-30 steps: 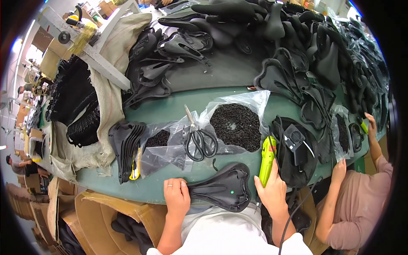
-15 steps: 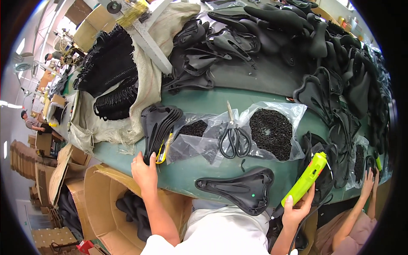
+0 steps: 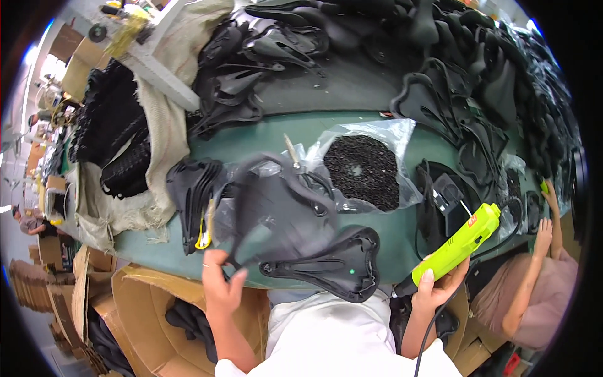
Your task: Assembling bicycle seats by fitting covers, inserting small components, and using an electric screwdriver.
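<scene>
My left hand (image 3: pixel 221 283) is pinched on the narrow end of a thin black bike saddle shell (image 3: pixel 260 207), smeared by motion above the table. Below and right of the shell, a black bike saddle (image 3: pixel 345 270) lies underside up at the table's near edge, marked by a small green dot. In my right hand (image 3: pixel 433 290) is a lime-green corded electric screwdriver (image 3: pixel 453 245), its dark tip pointing down and left. A stack of similar shells (image 3: pixel 188 195) stands left of the blurred one, a yellow-handled cutter (image 3: pixel 204 232) against it. Scissors (image 3: pixel 291 151) are partly hidden behind the moving shell.
An open plastic bag of small black pieces (image 3: pixel 361 173) lies mid-table. Black saddle parts (image 3: pixel 440 94) are heaped at back and right. A sack (image 3: pixel 160 119) stands left, and a cardboard box (image 3: pixel 141 314) sits below. A co-worker's hands (image 3: pixel 545 232) are at far right.
My left hand has taken a shell from the stack and swung it rightward toward the saddle. The screwdriver stays in my right hand, tilted more level. The whole view has shifted.
</scene>
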`<state>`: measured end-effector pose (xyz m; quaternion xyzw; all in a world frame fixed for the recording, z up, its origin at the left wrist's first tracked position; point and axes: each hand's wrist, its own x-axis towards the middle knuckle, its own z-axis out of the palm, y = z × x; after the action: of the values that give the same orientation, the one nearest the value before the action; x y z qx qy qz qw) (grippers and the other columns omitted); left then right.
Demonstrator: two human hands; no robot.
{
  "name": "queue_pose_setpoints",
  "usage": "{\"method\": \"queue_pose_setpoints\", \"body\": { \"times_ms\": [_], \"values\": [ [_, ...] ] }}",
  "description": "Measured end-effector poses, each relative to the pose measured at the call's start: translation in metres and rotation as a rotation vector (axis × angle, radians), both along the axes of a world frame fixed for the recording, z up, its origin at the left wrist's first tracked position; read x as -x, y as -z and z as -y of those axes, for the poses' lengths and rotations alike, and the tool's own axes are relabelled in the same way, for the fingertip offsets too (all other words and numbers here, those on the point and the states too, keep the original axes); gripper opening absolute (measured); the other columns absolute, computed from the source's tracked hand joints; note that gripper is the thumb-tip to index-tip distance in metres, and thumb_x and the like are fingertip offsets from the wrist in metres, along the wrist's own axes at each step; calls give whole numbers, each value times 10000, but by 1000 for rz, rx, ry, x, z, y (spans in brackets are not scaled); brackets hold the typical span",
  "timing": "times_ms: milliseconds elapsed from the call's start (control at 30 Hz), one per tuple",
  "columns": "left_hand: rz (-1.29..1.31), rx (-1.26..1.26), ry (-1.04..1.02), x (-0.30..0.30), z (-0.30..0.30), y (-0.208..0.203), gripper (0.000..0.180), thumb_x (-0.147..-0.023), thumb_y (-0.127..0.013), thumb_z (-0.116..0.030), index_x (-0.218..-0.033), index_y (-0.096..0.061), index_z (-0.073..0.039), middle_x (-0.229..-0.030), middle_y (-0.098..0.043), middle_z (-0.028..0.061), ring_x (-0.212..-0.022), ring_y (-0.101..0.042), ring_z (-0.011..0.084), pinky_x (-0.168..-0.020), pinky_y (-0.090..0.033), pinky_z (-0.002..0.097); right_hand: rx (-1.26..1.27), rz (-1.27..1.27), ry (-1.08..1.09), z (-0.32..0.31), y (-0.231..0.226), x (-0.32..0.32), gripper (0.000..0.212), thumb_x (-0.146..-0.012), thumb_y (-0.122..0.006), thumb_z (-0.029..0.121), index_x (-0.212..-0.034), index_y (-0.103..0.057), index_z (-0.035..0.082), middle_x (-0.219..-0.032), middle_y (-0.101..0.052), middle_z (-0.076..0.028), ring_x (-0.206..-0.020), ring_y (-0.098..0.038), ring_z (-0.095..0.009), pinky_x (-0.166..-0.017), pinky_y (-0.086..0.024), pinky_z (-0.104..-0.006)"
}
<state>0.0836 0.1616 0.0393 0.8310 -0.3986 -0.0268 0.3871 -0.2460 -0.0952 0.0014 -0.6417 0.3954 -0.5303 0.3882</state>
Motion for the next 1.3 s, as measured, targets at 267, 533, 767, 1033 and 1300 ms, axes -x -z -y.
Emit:
{"method": "queue_pose_setpoints", "body": {
  "times_ms": [267,533,767,1033,1300],
  "values": [
    [-148,-319,378,32,14,7,594,-766,-917,-174,-1275,-648,-26,-1281,-609,180,-1198,-545,413,-1038,-478,519,16,23,72,10,-3,4,879,-932,-736,197,-1657,-279,1,-1081,-659,-166,-746,-679,-199,-642,-587,-323],
    [25,-308,424,43,47,-15,721,-762,-926,-245,-1409,-649,-90,-1499,-558,180,-1415,-498,438,-1190,-392,621,9,12,40,3,4,9,925,-921,-753,229,-1661,-245,1,-1066,-651,-158,-740,-663,-190,-628,-573,-314],
    [310,-129,753,74,75,16,784,-808,-874,-485,-1488,-632,-177,-1611,-489,120,-1499,-469,389,-1215,-341,672,-25,23,39,-3,1,10,966,-918,-764,245,-1675,-211,10,-1087,-646,-163,-771,-666,-205,-650,-573,-328],
    [423,-298,1011,64,104,28,707,-873,-752,-584,-1460,-670,-200,-1586,-576,-7,-1484,-527,244,-1198,-190,819,-100,32,17,-9,-6,14,987,-925,-760,247,-1683,-173,12,-1114,-644,-168,-811,-674,-210,-703,-579,-340],
    [402,-256,1104,56,111,20,591,-899,-719,-559,-1382,-727,-217,-1553,-601,-11,-1461,-553,248,-1227,-290,700,-207,34,-54,-14,-8,21,1079,-884,-839,267,-1681,-169,-15,-1319,-615,-188,-1028,-687,-227,-899,-586,-357]
  ]
}}
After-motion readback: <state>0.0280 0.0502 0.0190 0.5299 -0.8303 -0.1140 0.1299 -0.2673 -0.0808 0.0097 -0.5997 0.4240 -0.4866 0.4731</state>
